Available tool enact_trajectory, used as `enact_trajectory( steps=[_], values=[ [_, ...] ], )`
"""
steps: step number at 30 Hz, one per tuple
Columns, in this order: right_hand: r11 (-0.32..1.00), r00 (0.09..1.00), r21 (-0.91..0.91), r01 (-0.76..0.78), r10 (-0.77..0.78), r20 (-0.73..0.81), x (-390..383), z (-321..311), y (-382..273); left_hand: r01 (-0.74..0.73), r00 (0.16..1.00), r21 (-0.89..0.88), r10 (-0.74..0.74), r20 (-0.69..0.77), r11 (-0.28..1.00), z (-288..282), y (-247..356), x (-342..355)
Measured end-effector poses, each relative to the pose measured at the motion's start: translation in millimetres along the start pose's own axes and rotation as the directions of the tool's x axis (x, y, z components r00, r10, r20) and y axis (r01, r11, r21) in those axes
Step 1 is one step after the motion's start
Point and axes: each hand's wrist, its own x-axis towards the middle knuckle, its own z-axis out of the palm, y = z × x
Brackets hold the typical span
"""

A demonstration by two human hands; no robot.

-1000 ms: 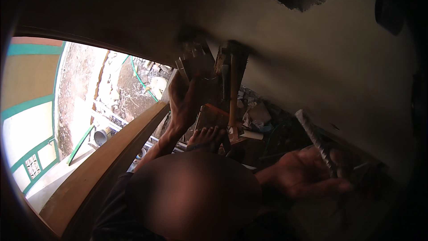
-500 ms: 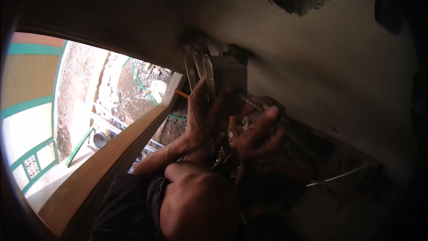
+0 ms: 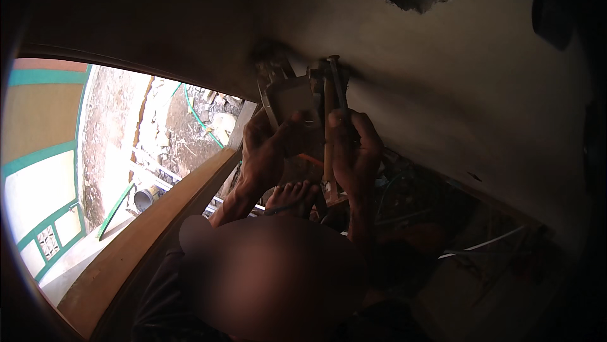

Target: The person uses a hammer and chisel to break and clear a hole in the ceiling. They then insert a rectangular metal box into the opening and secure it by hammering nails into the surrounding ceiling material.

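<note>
My left hand is closed at the lower edge of a flat grey rectangular piece with a pale metal edge along its left side; dim light hides its exact kind. In my right hand a metal rod with a small flat head is pinched, pointing up along the wall. Close beside the rod stands a slim wooden handle, with a dark metal part at its top. My bare foot lies below, between the hands.
A plastered wall slants across the far and right side, broken at the top. At the left, a wooden board edges an opening to bright rubble, a bucket and a green hose. A blurred rounded shape fills the lower middle.
My right hand has moved left and turned the rod from slanting to nearly upright. My left hand has moved slightly left and down. The wooden handle and my foot now show more.
</note>
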Motion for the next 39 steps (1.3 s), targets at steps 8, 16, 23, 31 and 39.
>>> enact_trajectory(
  steps=[8,16,23,31,39],
  values=[
    [0.983,0.994,0.144,-0.11,0.107,0.032,-5,8,6,-0.052,0.998,0.151,0.057,-0.023,0.987,1,1,-3],
    [0.787,0.888,0.427,-0.446,0.447,0.103,-7,-2,25,-0.23,0.966,0.755,0.236,0.103,0.614,-26,-30,-18],
    [0.733,0.863,0.455,-0.506,0.426,0.273,-14,3,17,-0.52,0.854,0.646,0.363,0.372,0.559,-25,-45,-32],
    [0.747,0.817,0.343,-0.57,0.473,0.33,4,-46,18,-0.608,0.791,0.597,0.465,0.398,0.523,-32,17,1],
    [0.838,0.814,0.22,-0.499,0.365,0.452,45,-65,-20,-0.798,0.245,0.421,0.407,0.88,-0.43,-7,52,59]
  ],
)
